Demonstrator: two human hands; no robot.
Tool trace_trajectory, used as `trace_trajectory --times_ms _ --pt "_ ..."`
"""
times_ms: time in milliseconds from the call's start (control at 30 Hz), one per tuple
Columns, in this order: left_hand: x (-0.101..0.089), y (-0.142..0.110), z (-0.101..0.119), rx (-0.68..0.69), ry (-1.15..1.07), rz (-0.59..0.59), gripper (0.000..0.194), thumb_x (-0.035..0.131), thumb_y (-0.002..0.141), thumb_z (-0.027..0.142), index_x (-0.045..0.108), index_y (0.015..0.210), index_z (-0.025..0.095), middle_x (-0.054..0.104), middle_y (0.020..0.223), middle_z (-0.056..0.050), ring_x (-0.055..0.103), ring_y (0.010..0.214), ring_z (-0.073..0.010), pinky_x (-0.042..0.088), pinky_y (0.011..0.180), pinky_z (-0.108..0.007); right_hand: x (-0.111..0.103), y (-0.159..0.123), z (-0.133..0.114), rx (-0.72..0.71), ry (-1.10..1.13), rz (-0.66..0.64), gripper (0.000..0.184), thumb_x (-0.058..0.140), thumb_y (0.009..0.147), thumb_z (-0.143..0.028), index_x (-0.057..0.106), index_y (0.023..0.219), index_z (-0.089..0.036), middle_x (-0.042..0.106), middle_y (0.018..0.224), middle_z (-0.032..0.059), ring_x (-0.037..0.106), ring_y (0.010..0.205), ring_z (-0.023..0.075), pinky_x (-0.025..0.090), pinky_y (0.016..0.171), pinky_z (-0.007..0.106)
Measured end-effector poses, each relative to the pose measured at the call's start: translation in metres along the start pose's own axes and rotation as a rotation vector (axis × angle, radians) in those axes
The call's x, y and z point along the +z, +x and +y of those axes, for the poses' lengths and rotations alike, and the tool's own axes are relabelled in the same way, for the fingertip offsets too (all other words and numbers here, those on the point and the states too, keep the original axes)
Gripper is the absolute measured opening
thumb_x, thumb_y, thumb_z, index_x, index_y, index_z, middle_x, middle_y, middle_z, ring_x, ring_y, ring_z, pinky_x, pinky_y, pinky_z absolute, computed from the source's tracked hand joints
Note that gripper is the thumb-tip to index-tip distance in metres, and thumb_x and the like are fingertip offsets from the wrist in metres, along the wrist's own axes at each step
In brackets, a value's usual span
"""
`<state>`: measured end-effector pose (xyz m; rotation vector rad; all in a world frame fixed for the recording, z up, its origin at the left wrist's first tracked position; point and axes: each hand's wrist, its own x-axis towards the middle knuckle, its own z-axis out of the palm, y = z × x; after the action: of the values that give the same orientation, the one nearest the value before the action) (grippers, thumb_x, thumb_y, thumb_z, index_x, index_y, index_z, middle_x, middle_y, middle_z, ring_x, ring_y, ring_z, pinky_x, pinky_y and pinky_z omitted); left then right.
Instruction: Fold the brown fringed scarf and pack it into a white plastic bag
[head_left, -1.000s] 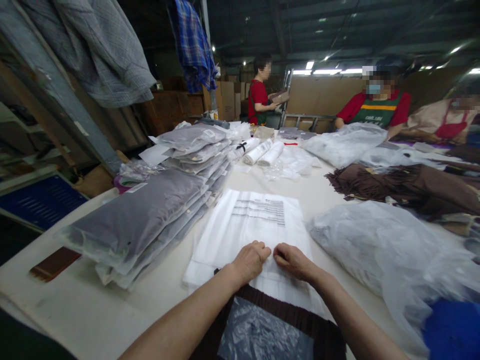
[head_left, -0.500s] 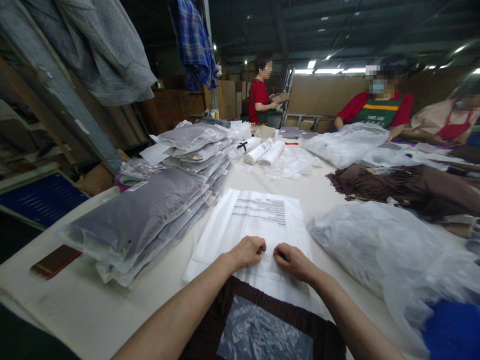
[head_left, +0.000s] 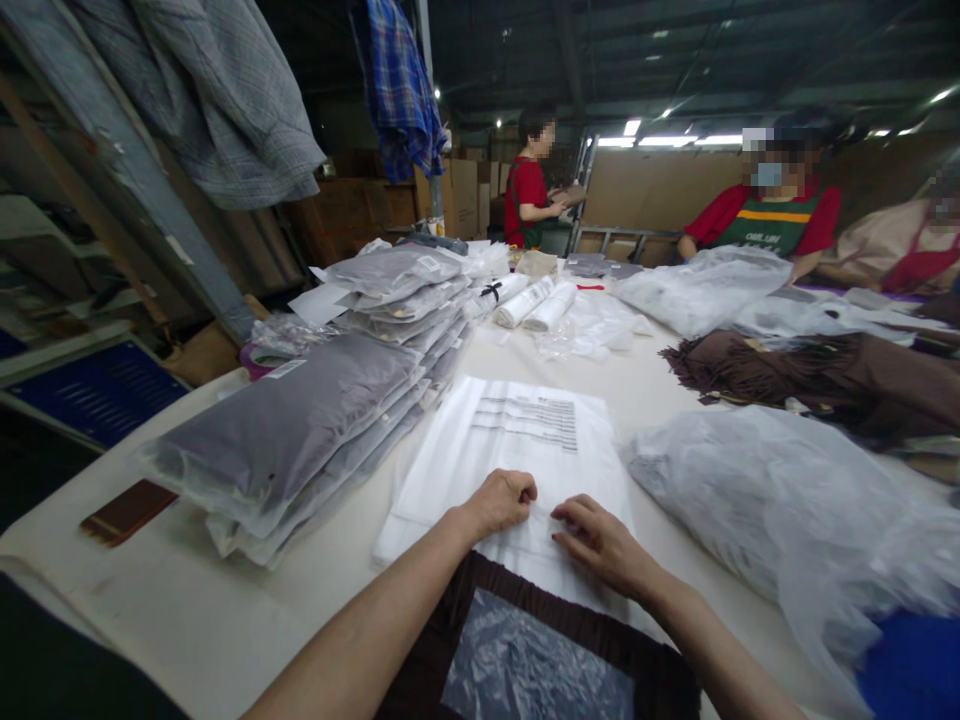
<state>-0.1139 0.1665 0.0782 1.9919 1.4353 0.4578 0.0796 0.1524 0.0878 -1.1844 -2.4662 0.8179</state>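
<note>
A stack of white, translucent plastic bags with printed text lies flat in front of me. Over its near half, my left hand is closed, thumb and fingers pinched on the top plastic bag. Just to the right, my right hand has its thumb and fingers parted above the same stack, with nothing visible in them. Below both hands, at the near edge, is dark brown cloth with a shiny, crinkled clear plastic patch on it.
Bagged grey garments are piled on the left, near a small brown fringed piece. To the right lie a large plastic bag and brown fringed cloth. Rolled white bags sit farther back. Co-workers are across the table.
My right hand has loosened from a closed pinch, and its fingers are now apart. My left hand stays pinched on the bag. The whole view has shifted slightly.
</note>
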Motion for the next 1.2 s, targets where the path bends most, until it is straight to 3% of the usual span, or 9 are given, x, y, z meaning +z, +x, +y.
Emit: trace_trajectory --times_ms 100,233,633,867,1200 --pt "0.000 0.002 -0.001 -0.013 -0.013 -0.010 0.005 0.061 0.078 0.015 0.060 0.082 0.012 0.061 0.074 0.001 0.059 0.070 -0.0123 0.050 0.068 -0.030 0.006 -0.004 -0.006 -0.039 -0.077 0.022 0.022 0.053 0.079 -0.025 0.055 0.101 -0.019 0.054 0.105 0.0090 0.052 0.096 0.0197 0.042 0.086 0.036" --pt "-0.001 0.003 -0.001 -0.030 -0.024 -0.019 0.006 0.061 0.079 0.017 0.060 0.081 0.011 0.061 0.074 0.001 0.059 0.069 -0.0122 0.050 0.067 -0.029 0.010 -0.002 -0.012 -0.068 -0.178 0.031 0.018 0.054 0.079 -0.023 0.058 0.096 -0.017 0.056 0.099 0.0109 0.052 0.092 0.0231 0.043 0.082 0.039" --pt "-0.003 0.004 0.002 -0.072 -0.038 -0.013 0.008 0.060 0.080 0.019 0.060 0.081 0.012 0.061 0.075 0.001 0.059 0.071 -0.0129 0.050 0.069 -0.031 0.011 -0.002 -0.012 -0.085 -0.253 0.071 0.011 0.053 0.082 -0.024 0.060 0.089 -0.020 0.059 0.096 0.0067 0.056 0.089 0.0179 0.046 0.079 0.031" --pt "-0.002 0.003 0.000 -0.071 -0.061 -0.021 0.008 0.060 0.080 0.020 0.059 0.082 0.012 0.060 0.074 0.001 0.058 0.069 -0.0123 0.050 0.068 -0.030 0.022 0.003 -0.024 -0.019 -0.315 0.181 0.020 0.050 0.083 -0.037 0.060 0.087 -0.019 0.060 0.095 0.0081 0.055 0.085 0.0194 0.045 0.074 0.033" --pt "0.000 0.006 -0.006 -0.066 -0.098 -0.048 0.009 0.059 0.081 0.020 0.059 0.082 0.012 0.059 0.075 0.001 0.058 0.070 -0.0121 0.050 0.066 -0.029 0.041 0.018 -0.031 -0.055 -0.473 0.242 0.017 0.043 0.080 -0.013 0.060 0.078 -0.016 0.060 0.083 0.0087 0.050 0.077 0.0206 0.034 0.070 0.034"
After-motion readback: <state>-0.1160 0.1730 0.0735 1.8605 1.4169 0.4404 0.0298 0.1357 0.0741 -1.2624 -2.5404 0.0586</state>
